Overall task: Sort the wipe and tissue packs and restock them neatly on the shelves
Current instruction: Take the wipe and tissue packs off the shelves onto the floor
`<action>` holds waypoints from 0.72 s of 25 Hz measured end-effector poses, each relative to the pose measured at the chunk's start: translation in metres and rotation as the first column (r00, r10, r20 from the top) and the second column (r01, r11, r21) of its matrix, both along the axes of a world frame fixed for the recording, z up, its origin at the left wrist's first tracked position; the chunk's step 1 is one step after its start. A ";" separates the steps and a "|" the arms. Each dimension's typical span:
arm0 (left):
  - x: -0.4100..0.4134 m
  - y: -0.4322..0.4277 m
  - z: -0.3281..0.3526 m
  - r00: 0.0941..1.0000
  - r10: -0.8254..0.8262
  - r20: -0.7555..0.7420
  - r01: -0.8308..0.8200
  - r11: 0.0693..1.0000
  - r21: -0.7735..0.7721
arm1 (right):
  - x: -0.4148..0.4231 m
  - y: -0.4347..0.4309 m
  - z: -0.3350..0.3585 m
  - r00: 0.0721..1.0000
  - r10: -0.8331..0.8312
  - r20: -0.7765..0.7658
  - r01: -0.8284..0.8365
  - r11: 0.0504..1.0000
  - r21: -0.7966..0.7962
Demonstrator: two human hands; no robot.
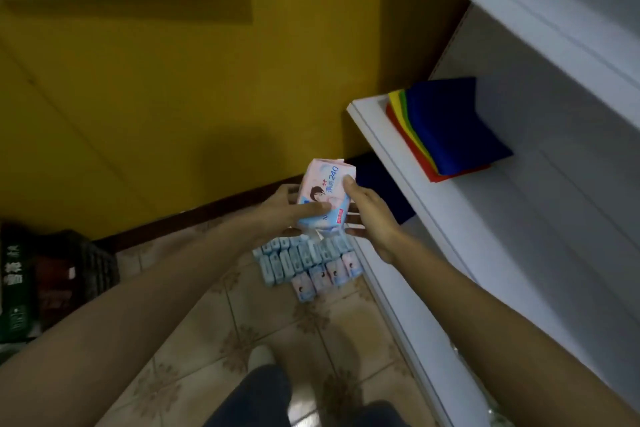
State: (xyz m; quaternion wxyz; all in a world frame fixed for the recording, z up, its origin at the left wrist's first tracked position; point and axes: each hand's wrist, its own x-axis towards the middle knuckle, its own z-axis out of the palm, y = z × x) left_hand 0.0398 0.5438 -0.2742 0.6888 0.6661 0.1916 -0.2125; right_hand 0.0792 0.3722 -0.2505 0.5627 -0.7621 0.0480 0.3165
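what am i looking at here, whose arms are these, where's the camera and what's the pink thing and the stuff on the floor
There is no machine here. The camera is worn on a person's head and looks down, so the two arms are that person's own. The left hand and the right hand together hold one pink and blue pack in the air, thumbs on its front. Below it, on the tiled floor, many small packs lie in rows, mostly blue, some pink. To the right is a white shelf with a stack of coloured cloths on it. At far left stands a dark crate.
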 end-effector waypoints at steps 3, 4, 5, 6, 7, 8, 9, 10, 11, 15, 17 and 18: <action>0.004 0.024 -0.063 0.973 0.169 -0.157 -0.178 0.983 -0.044 | -0.008 0.006 -0.057 0.985 -0.019 -0.169 0.009 0.998 -0.060; 0.003 0.030 -0.082 0.951 0.222 -0.215 -0.240 0.969 -0.060 | -0.011 0.004 -0.080 0.975 -0.026 -0.219 0.008 0.996 -0.084; 0.003 0.035 -0.101 0.930 0.263 -0.257 -0.293 0.953 -0.083 | -0.015 0.002 -0.098 0.964 -0.038 -0.262 0.010 0.994 -0.107; 0.003 0.040 -0.125 0.907 0.305 -0.290 -0.343 0.935 -0.091 | -0.017 0.002 -0.124 0.951 -0.054 -0.303 0.011 0.990 -0.141; 0.003 0.044 -0.151 0.884 0.345 -0.314 -0.388 0.918 -0.081 | -0.018 0.001 -0.150 0.937 -0.071 -0.341 0.010 0.984 -0.178; 0.000 0.048 -0.177 0.856 0.389 -0.342 -0.432 0.900 -0.057 | -0.020 0.000 -0.178 0.922 -0.072 -0.380 -0.008 0.979 -0.205; -0.005 0.050 -0.208 0.822 0.433 -0.370 -0.478 0.878 -0.034 | -0.022 0.000 -0.212 0.900 -0.059 -0.431 -0.034 0.978 -0.205; -0.013 0.051 -0.242 0.785 0.473 -0.401 -0.520 0.854 -0.011 | -0.023 -0.001 -0.245 0.877 -0.041 -0.478 -0.061 0.979 -0.196; -0.021 0.048 -0.273 0.748 0.500 -0.437 -0.552 0.834 0.008 | -0.024 -0.001 -0.275 0.855 -0.015 -0.519 -0.094 0.978 -0.184; -0.056 0.025 -0.393 0.565 0.574 -0.593 -0.654 0.749 0.103 | -0.029 -0.001 -0.397 0.781 0.093 -0.618 -0.283 0.935 -0.216; -0.064 0.008 -0.442 0.508 0.595 -0.624 -0.658 0.735 0.165 | -0.029 0.002 -0.449 0.753 0.093 -0.652 -0.310 0.923 -0.227; -0.063 0.000 -0.464 0.508 0.585 -0.632 -0.645 0.745 0.172 | -0.027 0.005 -0.474 0.749 0.117 -0.652 -0.342 0.911 -0.230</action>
